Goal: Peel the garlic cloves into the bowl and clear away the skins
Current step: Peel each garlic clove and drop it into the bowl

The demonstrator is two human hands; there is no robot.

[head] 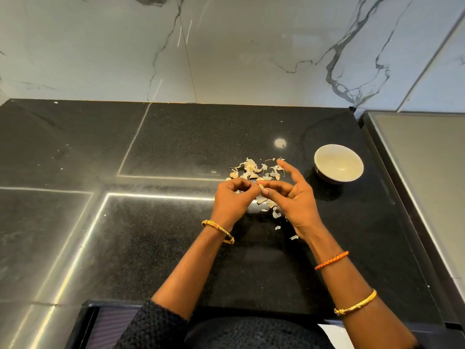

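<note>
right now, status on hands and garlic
Both hands, left hand and right hand, pinch one clove. Skins litter counter. Bowl unobstructed, apparently empty.

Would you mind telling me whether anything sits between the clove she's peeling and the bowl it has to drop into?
Nothing visible does. The clove is pinched between the left hand and right hand, and the bowl stands open to the right on bare countertop. The skins lie behind the hands, off that path.

Kitchen: black counter point(176, 137), marble backsplash point(239, 46)
</note>
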